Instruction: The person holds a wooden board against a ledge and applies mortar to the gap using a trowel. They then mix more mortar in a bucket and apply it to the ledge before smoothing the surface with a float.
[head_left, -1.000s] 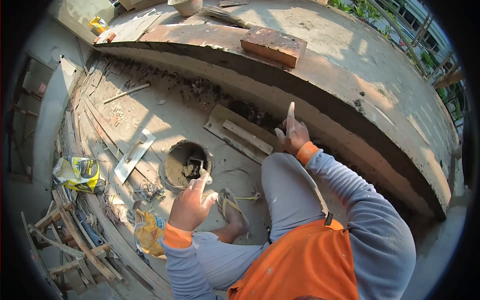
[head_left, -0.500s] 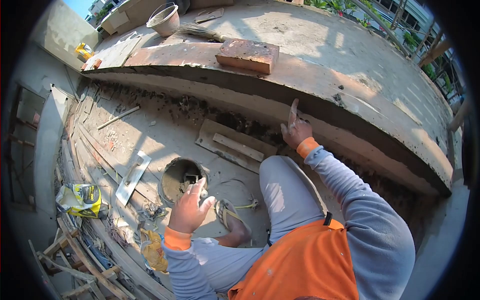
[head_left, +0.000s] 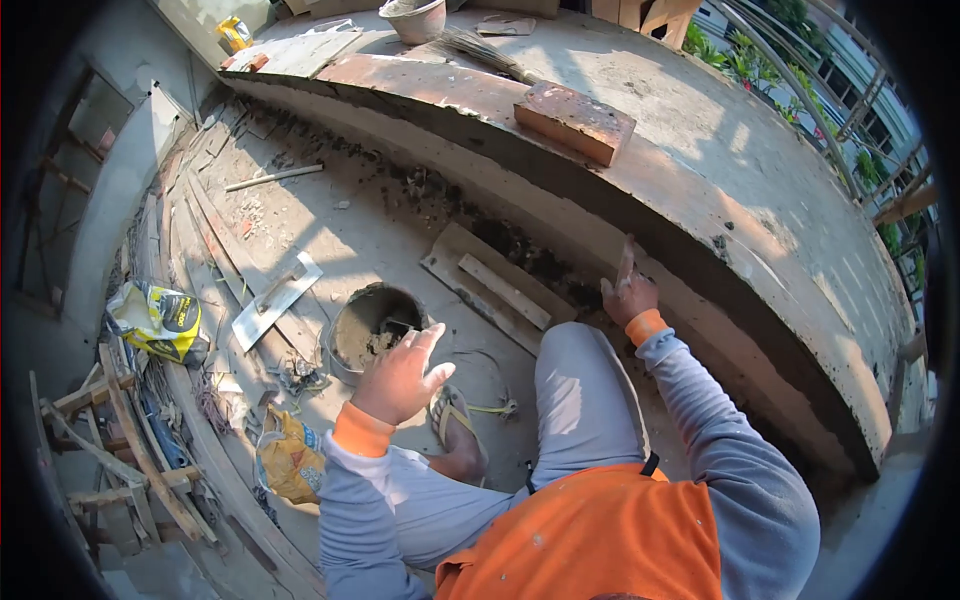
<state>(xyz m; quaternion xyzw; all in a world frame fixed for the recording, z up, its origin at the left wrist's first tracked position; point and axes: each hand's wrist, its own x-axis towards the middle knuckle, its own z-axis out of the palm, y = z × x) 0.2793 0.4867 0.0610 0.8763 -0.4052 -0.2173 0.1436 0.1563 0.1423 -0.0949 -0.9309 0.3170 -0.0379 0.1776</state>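
My right hand [head_left: 630, 291] is at the front face of the long raised ledge [head_left: 690, 195], its index finger stretched out to the damp grey mortar there. Whether the fingertip touches is hard to tell. Its other fingers are partly curled, with nothing visible in them. Empty and with fingers apart, my left hand [head_left: 402, 378] hovers beside the mortar bucket [head_left: 345, 335], overlapping its rim in view. Part of a metal tool shows inside the bucket. A wooden float [head_left: 505, 290] lies on the floor between my knee and the ledge.
On the ledge sit a brick [head_left: 575, 122] and a straw brush [head_left: 490, 55], with a pail [head_left: 413, 18] behind. A steel trowel [head_left: 277, 302] rests on planks at left. Nearby are a cement bag [head_left: 160, 322], scrap wood [head_left: 150, 470] and a crumpled yellow bag [head_left: 288, 458].
The view has turned, so the ledge and brick appear farther right and lower. My right hand stays by the ledge face, index finger extended. My left hand remains open near the bucket.
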